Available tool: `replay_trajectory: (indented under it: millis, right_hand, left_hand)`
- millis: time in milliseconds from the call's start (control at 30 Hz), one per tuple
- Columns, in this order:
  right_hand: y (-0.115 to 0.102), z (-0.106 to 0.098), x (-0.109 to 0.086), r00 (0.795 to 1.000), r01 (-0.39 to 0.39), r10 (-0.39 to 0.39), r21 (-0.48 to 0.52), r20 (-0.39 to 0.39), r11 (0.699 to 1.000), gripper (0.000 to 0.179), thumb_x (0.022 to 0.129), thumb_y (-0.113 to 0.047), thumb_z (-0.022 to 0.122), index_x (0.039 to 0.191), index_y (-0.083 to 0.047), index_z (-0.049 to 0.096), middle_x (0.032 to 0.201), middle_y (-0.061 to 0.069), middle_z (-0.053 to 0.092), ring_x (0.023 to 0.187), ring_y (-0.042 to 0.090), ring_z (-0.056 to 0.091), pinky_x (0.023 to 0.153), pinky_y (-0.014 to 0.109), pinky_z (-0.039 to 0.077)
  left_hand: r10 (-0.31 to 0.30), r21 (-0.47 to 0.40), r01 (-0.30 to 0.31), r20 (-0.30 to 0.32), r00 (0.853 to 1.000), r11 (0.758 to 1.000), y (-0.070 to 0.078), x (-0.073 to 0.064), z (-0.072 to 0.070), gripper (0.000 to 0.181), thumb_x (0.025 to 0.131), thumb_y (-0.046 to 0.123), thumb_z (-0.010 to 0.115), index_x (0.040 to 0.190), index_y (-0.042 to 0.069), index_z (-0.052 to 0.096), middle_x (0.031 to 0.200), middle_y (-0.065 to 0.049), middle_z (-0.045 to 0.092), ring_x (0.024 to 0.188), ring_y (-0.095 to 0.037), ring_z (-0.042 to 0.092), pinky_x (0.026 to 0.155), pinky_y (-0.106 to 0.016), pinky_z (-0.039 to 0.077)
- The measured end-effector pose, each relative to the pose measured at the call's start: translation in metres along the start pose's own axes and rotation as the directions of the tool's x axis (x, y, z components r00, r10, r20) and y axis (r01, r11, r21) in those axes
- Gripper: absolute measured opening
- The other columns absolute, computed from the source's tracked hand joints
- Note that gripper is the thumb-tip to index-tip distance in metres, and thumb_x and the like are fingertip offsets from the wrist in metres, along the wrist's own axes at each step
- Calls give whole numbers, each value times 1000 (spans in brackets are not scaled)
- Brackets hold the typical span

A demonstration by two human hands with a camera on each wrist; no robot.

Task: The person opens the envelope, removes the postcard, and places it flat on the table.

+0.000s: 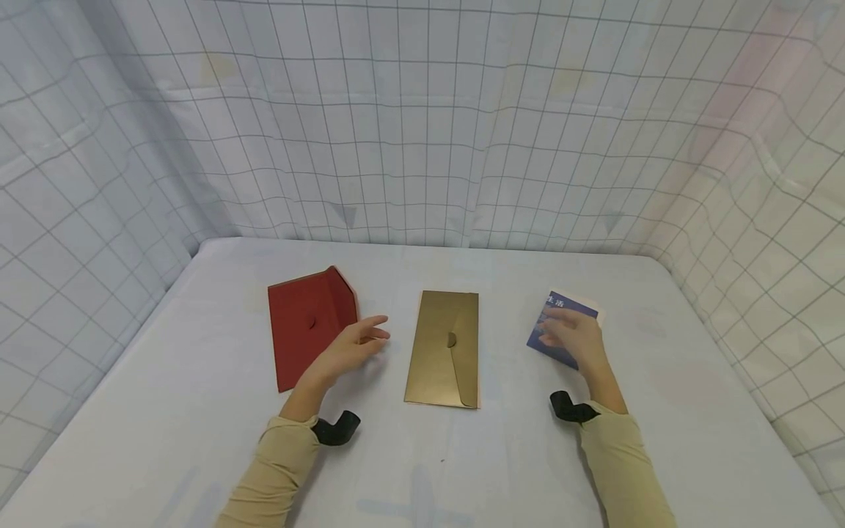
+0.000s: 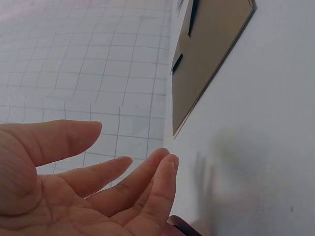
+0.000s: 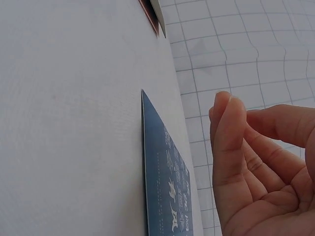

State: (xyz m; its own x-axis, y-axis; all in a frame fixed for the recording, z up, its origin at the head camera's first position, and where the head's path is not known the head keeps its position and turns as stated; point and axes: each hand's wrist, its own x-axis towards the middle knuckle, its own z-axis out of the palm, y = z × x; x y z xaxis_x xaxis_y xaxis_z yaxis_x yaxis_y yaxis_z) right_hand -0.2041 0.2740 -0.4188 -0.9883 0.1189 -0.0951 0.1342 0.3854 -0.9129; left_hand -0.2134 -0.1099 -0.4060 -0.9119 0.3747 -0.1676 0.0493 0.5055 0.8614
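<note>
My left hand hovers over the right edge of a red envelope, whose pointed flap stands partly raised. Its fingers are relaxed and hold nothing. In the middle lies a gold envelope, flap side up with a small tab, also seen edge-on as a brownish sheet in the left wrist view. My right hand is above a blue printed card or booklet with white characters, hiding part of it. In the right wrist view the loosely bent fingers stand apart from the blue card.
A white cloth covers the table. Grid-patterned white curtains enclose the back and both sides. Dark camera mounts sit at both wrists, close above the table.
</note>
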Motion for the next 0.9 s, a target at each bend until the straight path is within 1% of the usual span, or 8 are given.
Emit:
replay_trajectory:
  millis: [133,200,267,367,467,600,833,900]
  right_hand:
    - [-1,4,0,1000,-30,29,11,7,1000,44,93,-19,53,132,1,50,109,18,69,68,-3,65,70,15,54]
    - [-3,8,0,999,-45,45,11,10,999,43,92,-19,55,131,-1,52,102,11,70,69,-2,65,70,15,53]
    - [-4,13,0,999,-52,52,3,15,999,41,91,-19,56,129,-2,54,98,9,71,68,0,65,70,16,54]
    - [-5,19,1,998,-49,50,-35,35,998,40,92,-19,55,129,-3,55,100,12,71,68,0,65,69,16,53]
    - [-6,26,1,996,-49,51,-37,72,998,40,92,-19,53,129,-3,54,107,15,70,70,0,65,71,16,52]
    - [-5,32,1,990,-49,46,17,133,999,42,93,-19,54,131,-2,52,113,19,67,76,1,67,77,18,53]
    - [-2,41,2,981,-3,-8,55,196,998,41,92,-14,53,130,2,51,112,23,66,77,1,67,77,19,54]
    - [-1,43,2,976,-1,-13,63,216,998,41,92,-12,52,131,3,51,112,24,65,78,1,67,77,19,54]
  left_hand:
    - [-15,-39,15,8,1000,999,2,1,5,56,93,10,48,145,-1,29,130,-23,54,121,-34,50,94,-40,44]
    - [-16,-64,17,15,1000,998,3,2,8,56,94,11,48,145,-2,27,131,-24,53,123,-35,49,96,-41,44]
    - [-17,-83,19,20,1000,996,4,2,10,56,94,11,48,145,-3,27,132,-25,52,124,-36,48,99,-43,43]
    - [-15,-106,18,28,999,994,5,3,14,57,95,11,48,145,-4,26,132,-26,51,124,-37,47,100,-44,42]
    - [-21,-127,26,38,999,992,5,4,18,58,95,11,48,145,-5,24,132,-26,50,125,-37,47,101,-43,42]
    - [-30,-142,37,52,998,989,4,5,23,59,95,11,49,145,-6,22,133,-27,50,124,-37,48,100,-42,42]
    - [-34,-181,47,73,997,982,5,6,29,60,94,11,49,145,-6,23,135,-28,46,124,-37,49,102,-44,41]
    - [-26,-181,41,85,996,983,6,6,30,60,94,11,49,145,-7,22,136,-29,45,123,-38,49,101,-43,42]
